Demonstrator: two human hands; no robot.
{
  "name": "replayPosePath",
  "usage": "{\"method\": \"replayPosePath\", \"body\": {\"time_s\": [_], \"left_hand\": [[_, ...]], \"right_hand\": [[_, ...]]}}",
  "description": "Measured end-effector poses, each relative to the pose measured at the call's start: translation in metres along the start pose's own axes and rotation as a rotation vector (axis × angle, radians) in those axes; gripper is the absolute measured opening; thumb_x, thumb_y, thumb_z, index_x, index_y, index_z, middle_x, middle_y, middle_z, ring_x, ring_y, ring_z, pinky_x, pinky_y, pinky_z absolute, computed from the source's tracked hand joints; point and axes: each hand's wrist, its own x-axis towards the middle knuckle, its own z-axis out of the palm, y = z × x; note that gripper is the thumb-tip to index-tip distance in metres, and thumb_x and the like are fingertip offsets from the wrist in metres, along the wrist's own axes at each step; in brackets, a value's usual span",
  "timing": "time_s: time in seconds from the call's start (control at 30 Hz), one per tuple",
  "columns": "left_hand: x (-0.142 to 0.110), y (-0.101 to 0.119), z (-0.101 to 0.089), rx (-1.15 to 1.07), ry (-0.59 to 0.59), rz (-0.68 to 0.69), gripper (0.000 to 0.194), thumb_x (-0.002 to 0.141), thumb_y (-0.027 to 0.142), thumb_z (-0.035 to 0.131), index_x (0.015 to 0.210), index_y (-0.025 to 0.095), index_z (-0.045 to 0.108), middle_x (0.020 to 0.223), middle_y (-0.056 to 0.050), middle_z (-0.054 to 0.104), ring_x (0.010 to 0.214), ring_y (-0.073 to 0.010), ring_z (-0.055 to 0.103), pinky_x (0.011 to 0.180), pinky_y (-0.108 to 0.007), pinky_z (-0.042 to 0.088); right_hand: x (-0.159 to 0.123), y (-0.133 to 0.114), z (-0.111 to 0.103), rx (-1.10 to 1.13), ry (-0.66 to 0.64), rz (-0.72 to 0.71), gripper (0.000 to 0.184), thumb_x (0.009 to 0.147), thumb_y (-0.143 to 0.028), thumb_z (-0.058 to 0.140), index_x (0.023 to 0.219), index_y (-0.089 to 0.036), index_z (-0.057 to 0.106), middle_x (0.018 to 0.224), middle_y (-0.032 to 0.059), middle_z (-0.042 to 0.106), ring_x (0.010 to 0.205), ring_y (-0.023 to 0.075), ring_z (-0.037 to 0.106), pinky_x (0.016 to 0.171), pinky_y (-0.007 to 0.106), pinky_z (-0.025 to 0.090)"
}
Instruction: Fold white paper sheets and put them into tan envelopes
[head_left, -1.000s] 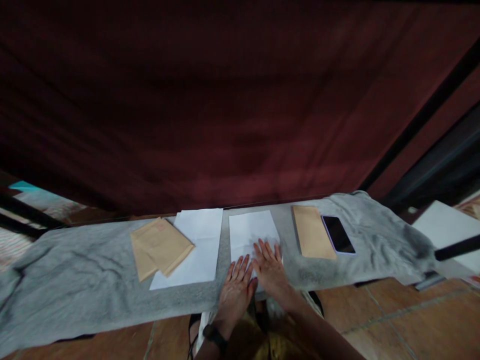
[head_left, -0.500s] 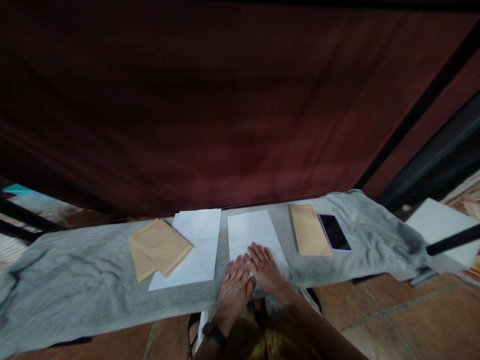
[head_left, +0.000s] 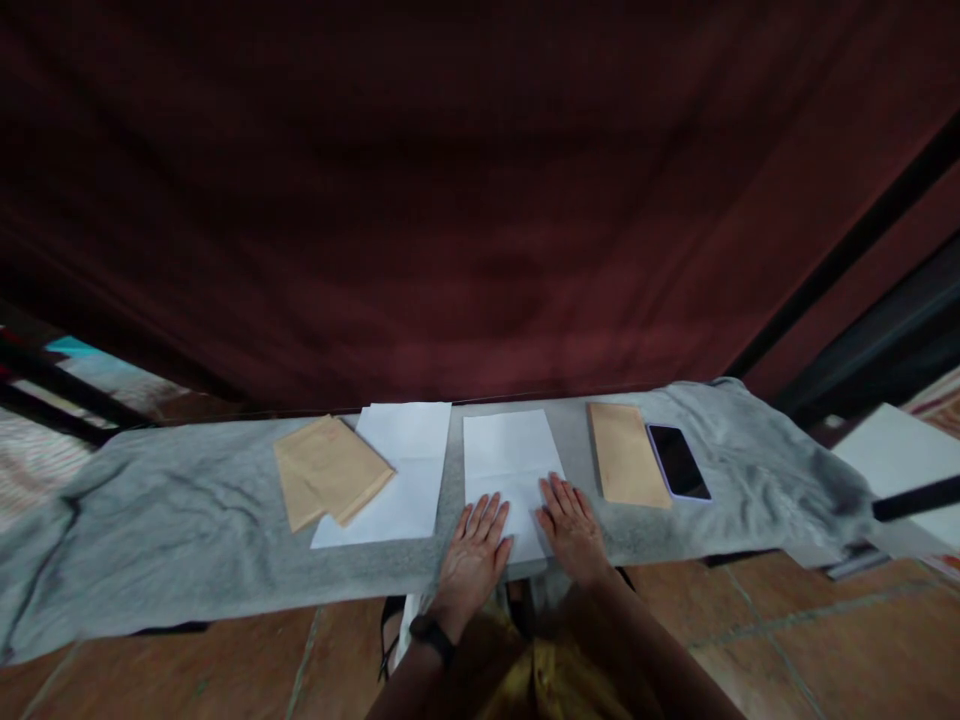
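A creased white sheet of paper [head_left: 512,450] lies in front of me on a grey cloth. My left hand [head_left: 474,560] rests flat over its lower left edge, fingers stretched out. On the lower right edge of the same sheet lies my right hand [head_left: 574,528], also flat with fingers extended. Neither hand grips anything. To the left are more white sheets [head_left: 416,490], partly covered by brown envelopes [head_left: 341,465]. Right of my hands is another brown envelope [head_left: 628,455], with a phone [head_left: 679,462] against its right side.
The grey cloth [head_left: 187,510] covers a long narrow table. A dark red curtain [head_left: 480,230] hangs behind it. Black bars [head_left: 919,497] stand at both sides. At the far right is a white board-like object [head_left: 904,450]. The floor [head_left: 847,640] is tiled.
My right hand has slid right, away from my left hand, to the sheet's right edge. The left hand stays at the lower left. The view has shifted slightly.
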Motion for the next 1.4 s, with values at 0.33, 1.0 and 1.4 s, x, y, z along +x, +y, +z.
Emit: {"method": "replayPosePath", "body": {"time_s": [0.33,1.0,1.4], "left_hand": [[-0.003,0.002,-0.006,-0.018,-0.071,0.021,0.058,0.102,0.048,0.048,0.155,0.026,0.039,0.163,-0.009,0.037,0.151,-0.0277,0.033,0.123,-0.052,0.029],[-0.026,-0.002,-0.024,-0.150,-0.266,0.082,0.075,0.089,0.017,0.062,0.156,0.032,0.033,0.168,-0.005,0.029,0.154,-0.0258,0.026,0.125,-0.050,0.026],[-0.038,-0.016,-0.065,-0.734,-0.104,-0.177,0.028,0.099,0.035,0.052,0.107,0.029,0.078,0.113,-0.003,0.078,0.107,-0.0202,0.072,0.098,-0.035,0.058]], "right_hand": [[-0.015,0.017,-0.002,0.015,0.049,-0.019,0.056,0.107,-0.037,0.036,0.159,-0.016,0.033,0.158,0.0127,0.043,0.142,0.0290,0.046,0.119,0.048,0.031],[-0.032,0.024,-0.010,0.113,0.004,-0.071,0.052,0.107,-0.038,0.036,0.153,-0.015,0.044,0.156,0.0141,0.046,0.144,0.0284,0.044,0.121,0.051,0.031],[-0.032,0.078,-0.053,0.678,-0.242,0.021,0.068,0.081,-0.004,0.039,0.142,-0.028,0.060,0.145,0.0042,0.060,0.135,0.0213,0.055,0.115,0.048,0.044]]}}
